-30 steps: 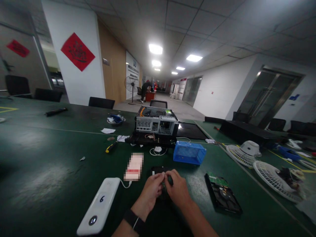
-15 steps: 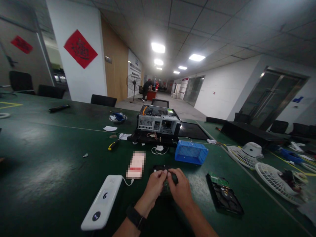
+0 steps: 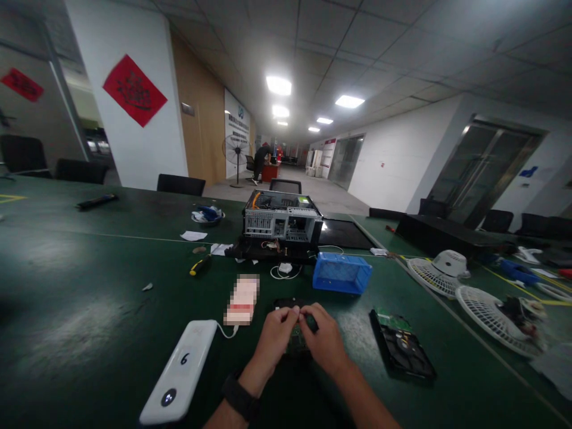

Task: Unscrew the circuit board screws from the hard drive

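Observation:
My left hand (image 3: pixel 277 335) and my right hand (image 3: pixel 325 336) meet above a black hard drive (image 3: pixel 283 303) with a green circuit board, which lies on the green table. Both hands are closed, thumbs and fingertips pinched together almost tip to tip. What they pinch is too small or hidden to make out. A dark rounded shape shows under the fingers of my right hand, and I cannot tell what it is. Much of the drive is covered by my hands. To the right lies a second hard drive (image 3: pixel 403 345), its green board partly off the black body.
Beyond my hands stand a blue plastic bin (image 3: pixel 342 274) and an opened computer case (image 3: pixel 282 223). On the left are a white power bank (image 3: pixel 181 369), a blurred-out phone (image 3: pixel 242 301) on its cable, and a yellow-black screwdriver (image 3: pixel 199 266). White fan grilles (image 3: pixel 438 277) lie far right.
The view has shifted slightly, so the table's things appear a little further left. My hands keep nearly the same pinch over the hard drive.

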The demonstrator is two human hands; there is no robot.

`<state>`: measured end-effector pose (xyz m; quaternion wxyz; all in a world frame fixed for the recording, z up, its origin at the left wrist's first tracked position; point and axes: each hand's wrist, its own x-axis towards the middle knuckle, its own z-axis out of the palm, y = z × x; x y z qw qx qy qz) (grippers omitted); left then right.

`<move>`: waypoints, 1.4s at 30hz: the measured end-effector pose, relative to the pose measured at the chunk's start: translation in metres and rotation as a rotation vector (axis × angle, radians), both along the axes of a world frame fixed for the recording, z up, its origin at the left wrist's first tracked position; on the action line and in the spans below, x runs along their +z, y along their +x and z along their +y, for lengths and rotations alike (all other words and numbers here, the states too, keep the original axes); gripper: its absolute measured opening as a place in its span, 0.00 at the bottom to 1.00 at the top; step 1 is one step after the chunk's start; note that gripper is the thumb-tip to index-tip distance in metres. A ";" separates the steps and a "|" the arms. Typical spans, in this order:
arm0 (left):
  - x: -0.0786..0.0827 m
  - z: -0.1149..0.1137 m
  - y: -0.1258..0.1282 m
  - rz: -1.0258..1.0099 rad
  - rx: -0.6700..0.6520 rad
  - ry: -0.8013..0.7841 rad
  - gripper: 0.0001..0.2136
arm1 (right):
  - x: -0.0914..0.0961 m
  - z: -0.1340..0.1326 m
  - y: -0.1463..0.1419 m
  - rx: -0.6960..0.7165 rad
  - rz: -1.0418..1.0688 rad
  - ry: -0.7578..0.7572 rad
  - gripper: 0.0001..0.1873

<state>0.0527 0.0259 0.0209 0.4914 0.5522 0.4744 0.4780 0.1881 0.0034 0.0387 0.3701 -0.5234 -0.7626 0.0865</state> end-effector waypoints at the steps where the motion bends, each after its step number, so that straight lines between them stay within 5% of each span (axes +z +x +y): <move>1: -0.001 0.000 0.000 -0.012 -0.007 -0.007 0.22 | 0.000 0.000 0.001 0.002 -0.007 0.001 0.09; 18: 0.003 -0.005 0.000 -0.106 0.014 -0.083 0.22 | -0.003 0.000 -0.003 0.004 0.074 -0.018 0.08; 30: 0.008 -0.001 -0.011 -0.155 -0.167 -0.297 0.22 | -0.002 0.003 0.004 0.068 0.123 0.044 0.08; 37: 0.005 0.002 -0.014 -0.112 -0.176 -0.310 0.22 | 0.012 0.011 0.037 -0.288 0.513 0.154 0.14; 42: 0.004 0.001 -0.014 -0.091 -0.193 -0.297 0.21 | 0.011 0.015 0.043 -0.314 0.819 0.128 0.20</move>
